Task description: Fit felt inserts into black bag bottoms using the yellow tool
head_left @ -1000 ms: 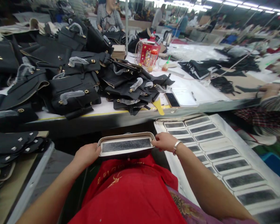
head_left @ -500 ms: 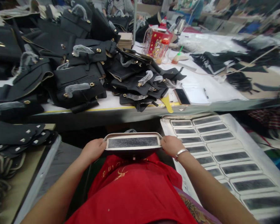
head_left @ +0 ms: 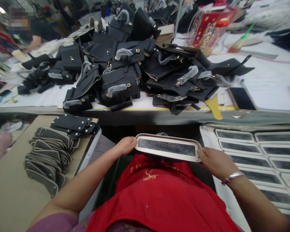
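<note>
You hold the long, round-ended panel (head_left: 169, 147) at its two ends, above your red apron (head_left: 164, 199) and nearer you than the worktop's (head_left: 140, 118) front edge. Your left hand (head_left: 126, 145) has its visible fingers closed on the left end; your right hand (head_left: 215, 161) has thumb and fingers clamped on the right end. The fingertips underneath are hidden, so you cannot tell how they sit. The panel looks light and fairly stiff along its rim, while the dark material beneath seems softer and may sag; the curved ends look like the surest hold, and the pale border could mark. Black bags (head_left: 118, 85) lie heaped along the worktop's front edge, near the phone (head_left: 241, 98). Similar panels lie in rows on the white board (head_left: 209, 146) to your right; dark curved pieces (head_left: 45, 154) crowd the brown board's (head_left: 12, 193) far right corner.
</note>
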Motion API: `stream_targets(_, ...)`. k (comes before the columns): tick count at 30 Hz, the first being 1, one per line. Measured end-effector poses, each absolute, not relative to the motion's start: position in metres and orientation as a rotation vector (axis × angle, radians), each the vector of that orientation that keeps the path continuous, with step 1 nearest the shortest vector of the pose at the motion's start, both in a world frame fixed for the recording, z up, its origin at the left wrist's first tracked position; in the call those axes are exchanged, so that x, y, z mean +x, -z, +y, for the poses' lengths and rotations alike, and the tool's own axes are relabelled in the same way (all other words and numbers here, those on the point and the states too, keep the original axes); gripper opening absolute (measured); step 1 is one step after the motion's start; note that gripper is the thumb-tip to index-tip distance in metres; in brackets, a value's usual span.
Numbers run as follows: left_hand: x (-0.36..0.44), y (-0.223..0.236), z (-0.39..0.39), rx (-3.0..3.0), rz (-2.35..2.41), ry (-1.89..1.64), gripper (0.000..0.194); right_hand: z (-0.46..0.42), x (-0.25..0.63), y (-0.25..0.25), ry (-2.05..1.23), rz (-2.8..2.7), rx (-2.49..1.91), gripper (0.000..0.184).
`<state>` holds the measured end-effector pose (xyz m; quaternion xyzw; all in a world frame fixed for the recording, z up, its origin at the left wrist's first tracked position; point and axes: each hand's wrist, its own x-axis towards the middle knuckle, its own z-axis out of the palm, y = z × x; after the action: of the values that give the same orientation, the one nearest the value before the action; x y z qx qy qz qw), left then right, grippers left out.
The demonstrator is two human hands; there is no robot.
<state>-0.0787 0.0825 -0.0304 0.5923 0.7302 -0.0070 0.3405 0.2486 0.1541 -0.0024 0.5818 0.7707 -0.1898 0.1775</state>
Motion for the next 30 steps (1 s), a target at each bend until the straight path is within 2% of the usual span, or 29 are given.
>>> stream_targets(4, -0.084, 0.031, 0.079, 1.229, 1.743, -0.166, 0.063, 0.158, 0.251, 0.0, 0.667, 2.147, 1.63, 0.042)
stream_targets(10, -0.073, 0.024, 0.081, 1.416, 1.893, -0.113, 0.033, 0.156, 0.252, 0.004, 0.502, 2.19, 1.563, 0.044)
stream_targets(18, -0.073, 0.028, 0.081, 1.525, 1.927, -0.141, 0.028, 0.148, 0.259, 0.022, 0.365, 2.31, 1.458, 0.035)
stream_targets(24, -0.086, 0.037, 0.089, 1.353, 1.784, -0.126, 0.028, 0.156, 0.266, 0.021, 0.719, 2.277, 1.574, 0.042)
stream_targets(30, -0.082, 0.028, 0.095, 1.466, 1.852, -0.179, 0.021, 0.15, 0.262, 0.023, 0.424, 2.235, 1.54, 0.039)
